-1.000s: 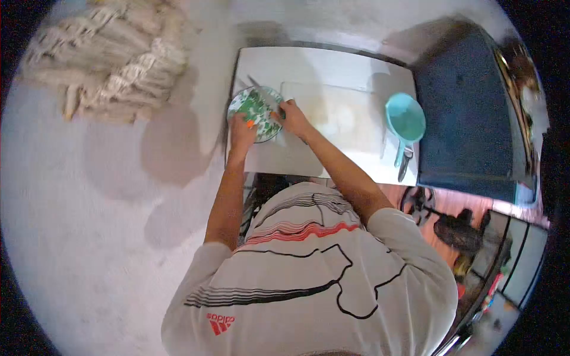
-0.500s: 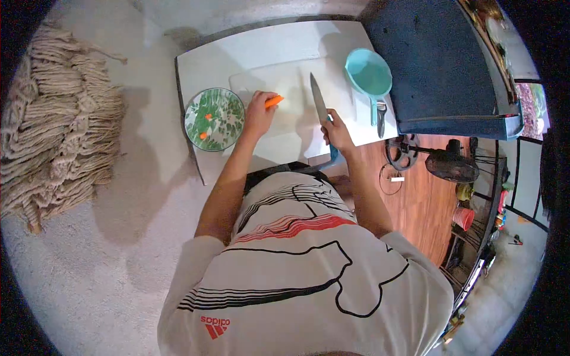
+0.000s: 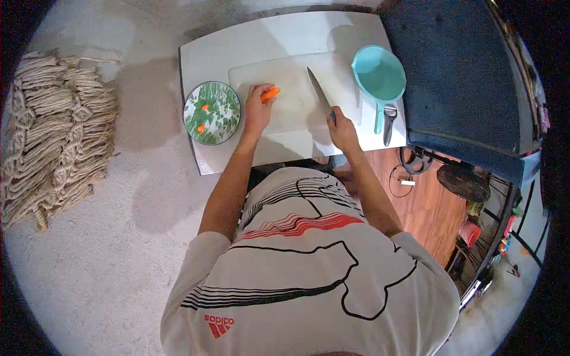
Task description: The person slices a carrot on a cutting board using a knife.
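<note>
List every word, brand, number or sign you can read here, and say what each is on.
"adidas": in red, upside down in this view, beside a red striped logo, on the shirt.
Knife and plate: no text that I can make out.
Small items at the far right: too small and blurred to tell whether they bear any text.
No numbers or signs can be read.

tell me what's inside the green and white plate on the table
Two small carrot pieces lie apart in the green and white plate. Its leafy pattern shows around them; the spots directly beneath the pieces are covered, and whatever lies under the plate is hidden.
</note>
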Tool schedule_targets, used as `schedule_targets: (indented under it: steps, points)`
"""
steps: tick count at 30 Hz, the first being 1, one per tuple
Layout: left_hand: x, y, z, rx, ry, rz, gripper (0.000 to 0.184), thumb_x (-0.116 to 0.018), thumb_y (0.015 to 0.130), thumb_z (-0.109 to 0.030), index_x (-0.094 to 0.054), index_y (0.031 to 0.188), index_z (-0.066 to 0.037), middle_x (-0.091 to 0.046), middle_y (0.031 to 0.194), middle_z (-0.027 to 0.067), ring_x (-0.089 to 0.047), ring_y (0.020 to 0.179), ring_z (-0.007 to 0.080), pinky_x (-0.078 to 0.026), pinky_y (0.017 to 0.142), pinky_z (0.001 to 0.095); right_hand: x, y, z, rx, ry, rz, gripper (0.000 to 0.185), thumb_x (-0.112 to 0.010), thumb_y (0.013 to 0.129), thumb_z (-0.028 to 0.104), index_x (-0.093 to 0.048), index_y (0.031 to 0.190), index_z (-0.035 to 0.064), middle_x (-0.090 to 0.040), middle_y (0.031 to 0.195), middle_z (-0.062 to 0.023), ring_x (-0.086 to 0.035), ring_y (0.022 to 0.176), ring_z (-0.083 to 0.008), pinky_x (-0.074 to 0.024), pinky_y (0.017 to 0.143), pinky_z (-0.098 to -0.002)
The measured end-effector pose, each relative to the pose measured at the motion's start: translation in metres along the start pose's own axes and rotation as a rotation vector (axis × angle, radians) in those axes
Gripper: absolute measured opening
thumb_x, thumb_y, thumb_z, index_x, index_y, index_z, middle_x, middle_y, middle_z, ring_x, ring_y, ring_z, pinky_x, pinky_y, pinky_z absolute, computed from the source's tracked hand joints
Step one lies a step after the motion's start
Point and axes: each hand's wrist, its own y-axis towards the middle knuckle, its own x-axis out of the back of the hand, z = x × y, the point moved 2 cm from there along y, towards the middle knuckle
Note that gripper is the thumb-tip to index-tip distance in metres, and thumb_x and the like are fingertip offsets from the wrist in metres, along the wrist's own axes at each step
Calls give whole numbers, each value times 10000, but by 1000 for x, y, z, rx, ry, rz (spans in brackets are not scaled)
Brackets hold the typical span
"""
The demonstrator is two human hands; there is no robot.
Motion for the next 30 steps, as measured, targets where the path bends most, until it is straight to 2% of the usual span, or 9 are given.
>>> schedule_targets:
  steps: [4, 7, 8, 11, 13, 17, 19, 25, 30]
  points:
    - [9, -7, -7, 16, -36, -65, 331, -725, 810, 20, -656, 1129, -36, -636, 1117, 129, -627, 1049, 295, -508, 934, 367, -18, -7, -2, -16, -78, 9, 304, -510, 991, 247, -498, 1222, 51, -655, 839, -315, -643, 818, -511, -497, 715, -587]
    - [22, -4, -25, 5, -37, -75, 338, -742, 834, -38, -652, 1160, -44, -657, 1133, 121, -632, 1063, 283, -499, 950, 358, -17, -33, 28, 243, -202, 419, 308, -533, 959, 240, -538, 1193, 39, -667, 876, -295, -647, 859, -490, -488, 770, -586]
    - [30, -3, -32, -18, -27, -55, 342, -745, 842, -49, -648, 1170, -42, -661, 1134, 121, -637, 1065, 281, -502, 947, 357, -19, -37, 27, 247, -195, 426, 308, -533, 959, 240, -538, 1193, 39, -667, 876, -295, -647, 859, -490, -488, 770, -586]
    - [31, 2, -36, -18, -38, -74, 323, -741, 835, -20, -639, 1140, -31, -647, 1099, 151, -649, 1026, 336, -509, 913, 384, -13, -37, 20, 214, -127, 335, 349, -529, 972, 276, -565, 1230, 44, -681, 862, -285, -677, 839, -456, -527, 768, -556]
    - [27, 1, -31, -14, -25, -48, 326, -742, 854, -56, -638, 1162, -33, -653, 1123, 147, -649, 1040, 320, -504, 934, 377, 3, -29, 17, -7, 50, 262, 352, -531, 979, 292, -565, 1225, 43, -688, 880, -272, -674, 856, -461, -528, 773, -546]
    - [5, 5, -27, 4, 9, 20, 299, -708, 909, -124, -631, 1182, -30, -657, 1137, 157, -626, 1072, 335, -484, 968, 386, -2, -15, -1, -20, 86, 71, 362, -523, 991, 293, -535, 1214, 8, -682, 881, -290, -665, 842, -480, -526, 765, -546]
    - [-13, 5, -15, -57, 40, 19, 282, -690, 917, -130, -625, 1173, -32, -632, 1127, 163, -593, 1082, 353, -466, 972, 419, -2, -8, 12, -128, 133, 151, 348, -516, 990, 274, -510, 1205, 1, -675, 842, -290, -665, 817, -482, -522, 754, -567]
    - [-49, 7, 14, -163, 147, 31, 252, -654, 935, -150, -622, 1163, -48, -585, 1103, 166, -533, 1077, 382, -417, 980, 481, -6, 1, 56, 24, -306, 197, 310, -455, 997, 247, -480, 1151, -21, -683, 792, -253, -685, 760, -442, -541, 696, -559]
    - [-46, 3, 18, -224, 153, 17, 217, -668, 920, -148, -659, 1119, -61, -574, 1107, 149, -526, 1071, 362, -426, 956, 466, -14, 1, 63, 76, -322, 128, 266, -437, 1008, 248, -508, 1052, -5, -690, 784, -246, -689, 711, -429, -554, 650, -547]
